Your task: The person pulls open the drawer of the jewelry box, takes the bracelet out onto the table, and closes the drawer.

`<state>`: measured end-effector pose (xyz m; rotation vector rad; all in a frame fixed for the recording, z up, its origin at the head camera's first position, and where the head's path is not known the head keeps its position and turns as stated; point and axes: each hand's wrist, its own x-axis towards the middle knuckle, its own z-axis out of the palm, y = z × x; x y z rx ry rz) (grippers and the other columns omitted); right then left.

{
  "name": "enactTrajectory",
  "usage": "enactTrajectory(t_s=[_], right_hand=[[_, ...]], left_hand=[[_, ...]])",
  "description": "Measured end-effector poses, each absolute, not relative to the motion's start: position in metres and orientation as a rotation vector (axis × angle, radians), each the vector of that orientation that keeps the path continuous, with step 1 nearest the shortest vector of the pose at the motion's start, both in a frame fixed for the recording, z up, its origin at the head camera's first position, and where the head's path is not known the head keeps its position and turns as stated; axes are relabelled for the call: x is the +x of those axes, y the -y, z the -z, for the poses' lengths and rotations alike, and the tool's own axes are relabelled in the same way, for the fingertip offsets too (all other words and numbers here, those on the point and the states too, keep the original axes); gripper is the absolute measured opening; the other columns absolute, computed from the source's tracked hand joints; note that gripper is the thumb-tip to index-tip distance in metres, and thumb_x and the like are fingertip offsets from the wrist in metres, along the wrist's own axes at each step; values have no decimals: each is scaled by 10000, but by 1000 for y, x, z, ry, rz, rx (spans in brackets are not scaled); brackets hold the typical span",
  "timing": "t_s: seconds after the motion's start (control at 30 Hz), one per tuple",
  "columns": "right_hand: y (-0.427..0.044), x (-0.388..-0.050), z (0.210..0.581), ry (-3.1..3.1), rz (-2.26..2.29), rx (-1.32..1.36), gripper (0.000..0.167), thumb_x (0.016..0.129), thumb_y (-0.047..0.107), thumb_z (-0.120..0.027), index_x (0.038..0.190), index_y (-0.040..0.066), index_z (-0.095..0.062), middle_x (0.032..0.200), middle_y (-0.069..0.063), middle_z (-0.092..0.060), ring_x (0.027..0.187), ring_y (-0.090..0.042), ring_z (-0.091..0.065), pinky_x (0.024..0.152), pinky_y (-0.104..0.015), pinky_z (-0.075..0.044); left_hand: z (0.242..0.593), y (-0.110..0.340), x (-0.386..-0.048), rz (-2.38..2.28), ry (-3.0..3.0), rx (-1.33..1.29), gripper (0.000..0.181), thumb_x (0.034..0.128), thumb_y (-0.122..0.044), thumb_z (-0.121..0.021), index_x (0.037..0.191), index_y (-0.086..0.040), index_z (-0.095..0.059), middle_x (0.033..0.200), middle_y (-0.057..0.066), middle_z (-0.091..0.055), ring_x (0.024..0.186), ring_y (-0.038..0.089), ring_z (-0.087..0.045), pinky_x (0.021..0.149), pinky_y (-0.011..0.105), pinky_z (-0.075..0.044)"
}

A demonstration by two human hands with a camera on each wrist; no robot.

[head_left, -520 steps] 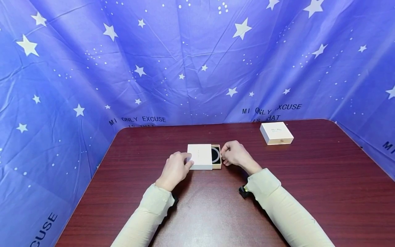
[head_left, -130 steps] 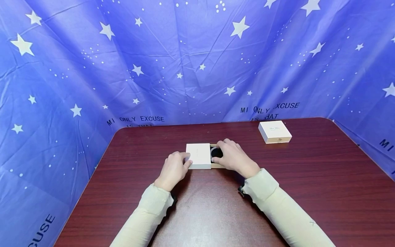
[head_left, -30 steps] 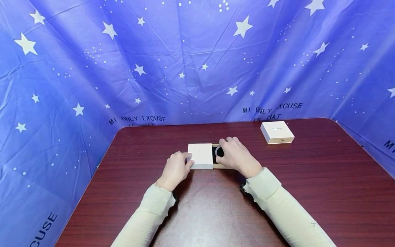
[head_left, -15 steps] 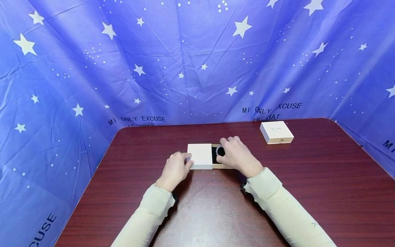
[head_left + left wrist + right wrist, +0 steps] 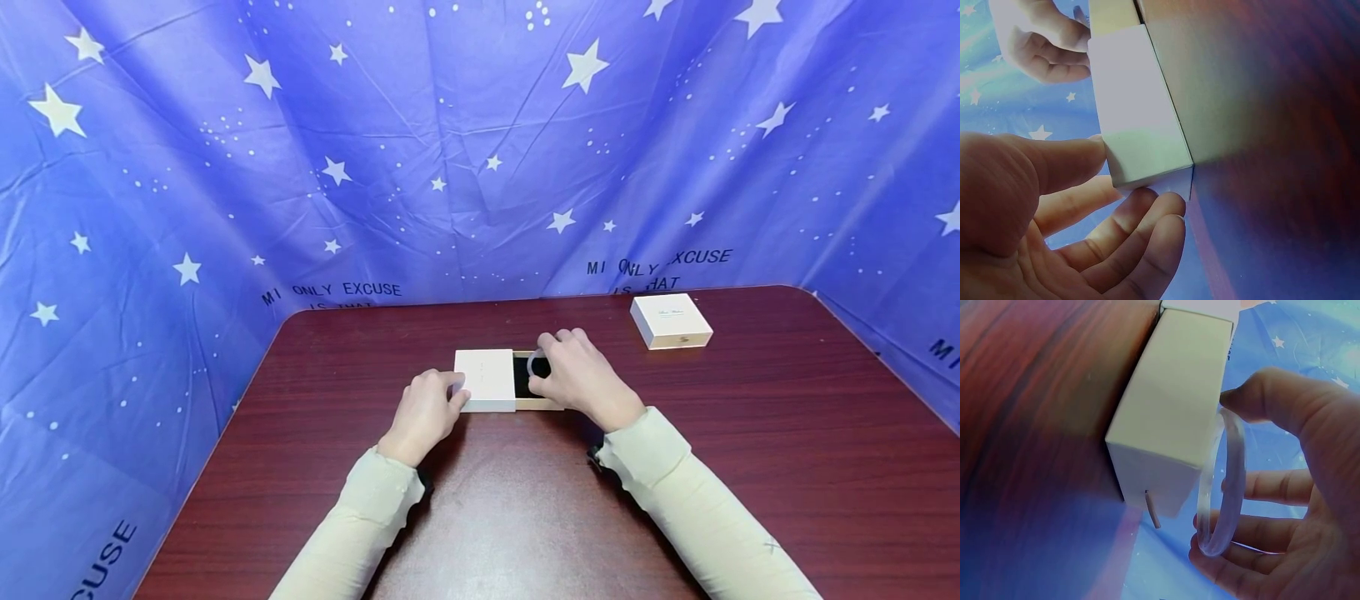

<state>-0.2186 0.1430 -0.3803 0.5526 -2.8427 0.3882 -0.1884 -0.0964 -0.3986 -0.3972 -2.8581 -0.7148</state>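
Head view looks fwd/dn, close wrist views share box

Slid farther out of its white sleeve than at first, the drawer shows more black lining. The right hand has left the drawer's end, and the translucent bangle, earlier lying flat inside, is now raised in its fingers.
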Motion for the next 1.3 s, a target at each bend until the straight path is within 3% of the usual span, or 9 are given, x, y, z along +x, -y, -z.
enactTrajectory(t_s=[0.93,1.3], right_hand=[[-159,-216,381,2868,-400,523,539,747,340,-678,1151,-5,-587,1022,-177,-592,994,-364,-493,866,-455,-436],[-165,-214,382,2841,-399,508,420,723,343,-684,988,33,-581,880,-114,-557,923,-353,-497,813,-456,-430]], left_hand=[[398,96,-188,713,2846,-410,263,881,-198,-689,1120,-93,-714,1055,140,-675,997,319,-636,829,456,-508],[400,97,-189,705,2841,-414,278,886,-206,-683,1137,-88,-707,1062,147,-671,1014,325,-630,840,459,-501]])
